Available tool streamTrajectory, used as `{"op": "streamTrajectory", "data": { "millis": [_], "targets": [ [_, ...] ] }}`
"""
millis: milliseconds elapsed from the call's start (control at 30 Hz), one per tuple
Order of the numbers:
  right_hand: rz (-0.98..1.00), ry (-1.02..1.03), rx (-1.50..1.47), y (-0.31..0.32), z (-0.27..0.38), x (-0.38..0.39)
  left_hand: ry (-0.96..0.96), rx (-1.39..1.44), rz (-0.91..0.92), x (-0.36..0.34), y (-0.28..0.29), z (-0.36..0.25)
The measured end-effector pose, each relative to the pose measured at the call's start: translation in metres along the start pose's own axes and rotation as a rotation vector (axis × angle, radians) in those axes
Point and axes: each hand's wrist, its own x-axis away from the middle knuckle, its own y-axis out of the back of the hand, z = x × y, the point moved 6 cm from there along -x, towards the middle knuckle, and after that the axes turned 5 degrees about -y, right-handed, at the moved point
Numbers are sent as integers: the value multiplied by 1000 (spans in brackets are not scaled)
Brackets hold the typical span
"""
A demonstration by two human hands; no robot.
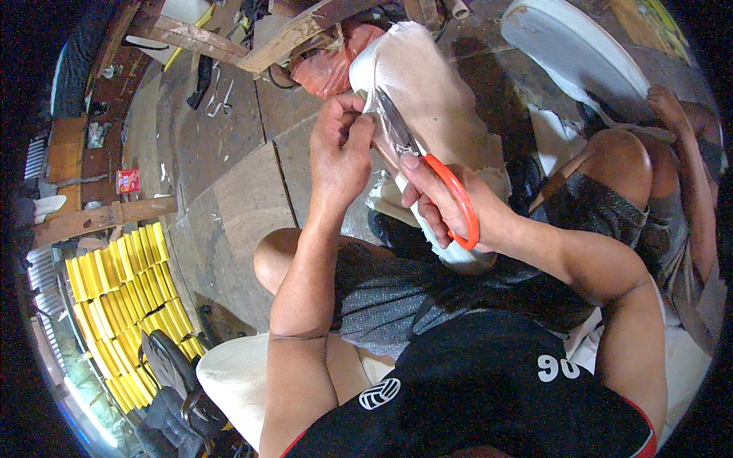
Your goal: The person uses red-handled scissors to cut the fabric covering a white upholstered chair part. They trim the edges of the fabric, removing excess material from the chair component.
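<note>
In the head view, the only one here: left hand (343, 145) closed narrow, with thumb and fingers pinched on the pale cloth (372, 93) at the border of a cream padded piece (443, 91). Right hand (458, 206) wrapped around orange-handled scissors (463, 191), with the blades (396, 120) directed away from the black shirt (473, 397) and laid along the same cloth. Exact opening of the blades: impossible to tell.

For doing this apparent trimming well, by judgement: keep the cloth taut with the left pinch, and guide the blades just outside the padding. Better to make short cuts than one long cut, and to hold the left fingertips clear of the blade tips, being now quite near to them. Turn the padded piece rather than twist the wrist.

About the place: cream padded piece in front of the black shirt, above the wooden floor (252, 183), with far end near the red plastic bag (324, 69). Directly to the right of the left hand, and touched at its far left border; partly covered by the right hand. Beside the left edge of the floor, yellow pieces (122, 298) in rows; toward its far right corner, a grey-white padded piece (565, 46) with a co-worker's hand (666, 104) at its edge.
</note>
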Motion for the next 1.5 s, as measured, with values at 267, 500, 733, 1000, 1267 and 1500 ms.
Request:
{"op": "streamTrajectory", "data": {
  "millis": [267,500,733,1000,1267,1500],
  "targets": [
    [-2,-13,-74,-4,0,-2,-41,-92,26,1,-1,-6],
    [-3,-16,-90,-7,2,-4,-82,-152,65,2,-5,-14],
    [-26,8,-40,-3,11,8,-17,-115,-8,0,-1,-6],
    [-13,-25,138,19,6,9,-13,-126,-28,-2,1,0],
    [-332,470,526,51,65,19,37,15,-19,-1,1,2],
    [-549,599,790,56,60,-17,-55,-216,-14,3,-11,-24]
  ]
}}
